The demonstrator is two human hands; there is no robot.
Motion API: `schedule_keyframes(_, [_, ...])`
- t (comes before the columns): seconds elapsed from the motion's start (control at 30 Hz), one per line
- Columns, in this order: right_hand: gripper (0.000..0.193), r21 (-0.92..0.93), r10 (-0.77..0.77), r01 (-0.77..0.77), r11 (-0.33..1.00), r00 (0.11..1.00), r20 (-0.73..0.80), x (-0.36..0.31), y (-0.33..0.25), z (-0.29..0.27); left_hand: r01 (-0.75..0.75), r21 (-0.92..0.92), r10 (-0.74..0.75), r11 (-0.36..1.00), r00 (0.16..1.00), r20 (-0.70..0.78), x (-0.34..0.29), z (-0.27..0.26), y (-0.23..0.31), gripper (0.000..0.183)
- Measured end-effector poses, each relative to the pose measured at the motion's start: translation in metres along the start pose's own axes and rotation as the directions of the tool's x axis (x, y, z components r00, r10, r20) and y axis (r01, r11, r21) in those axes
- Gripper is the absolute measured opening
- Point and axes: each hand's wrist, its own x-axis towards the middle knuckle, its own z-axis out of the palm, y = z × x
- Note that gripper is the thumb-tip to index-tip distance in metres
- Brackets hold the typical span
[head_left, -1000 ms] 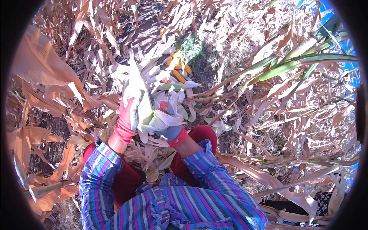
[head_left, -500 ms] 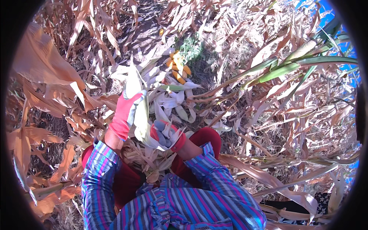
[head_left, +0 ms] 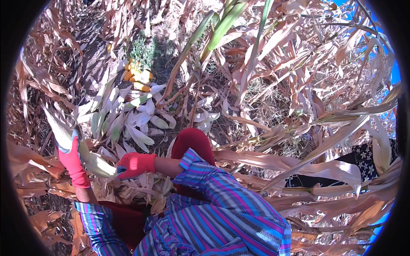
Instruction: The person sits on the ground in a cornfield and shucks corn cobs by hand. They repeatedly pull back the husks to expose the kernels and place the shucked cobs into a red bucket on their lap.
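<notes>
my left hand (head_left: 73, 164) wraps the husked corn ear (head_left: 92, 160); its long axis runs far-left to near-right; my right hand (head_left: 136, 164) pinches its near-right end.

left hand (head_left: 73, 164): red glove | right hand (head_left: 136, 164): red glove | sleeves: blue-pink-purple stripes | trousers: red

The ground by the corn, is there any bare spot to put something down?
Little. A dark soil strip lies left of the yellow cobs. Pale husks crowd the middle; dry stalks fill the right.
</notes>
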Motion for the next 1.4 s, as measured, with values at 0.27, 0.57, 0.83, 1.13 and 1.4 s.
schedule_keyframes(0.27, [0.071, 0.465, 0.025, 0.14, 0.874, 0.943, -0.331, 0.017, 0.0, -0.003, -0.182, -0.056, 0.189, 0.982, 0.963, 0.193, -0.062, 0.034, 0.018, 0.075])
schedule_keyframes(0.57, [0.03, 0.804, -0.006, 0.044, 0.594, 0.999, -0.05, 0.003, -0.008, 0.013, 0.125, -0.395, 0.046, 0.91, 0.918, 0.395, -0.082, 0.038, 0.063, 0.042])
schedule_keyframes(0.83, [0.028, 0.903, -0.044, -0.05, 0.427, 0.996, 0.076, 0.001, -0.002, 0.024, 0.455, -0.614, -0.005, 0.645, 0.805, 0.593, -0.081, 0.039, 0.072, 0.055])
schedule_keyframes(1.13, [0.042, 0.692, 0.303, -0.11, 0.713, 0.939, -0.162, 0.016, -0.009, 0.023, 0.351, -0.669, -0.118, 0.656, 0.922, 0.369, -0.058, 0.028, 0.068, 0.04])
schedule_keyframes(1.4, [0.04, 0.769, 0.038, -0.115, 0.628, 0.992, 0.117, 0.0, -0.033, 0.007, 0.565, -0.75, 0.028, 0.343, 0.792, 0.61, -0.069, 0.015, 0.094, 0.047])
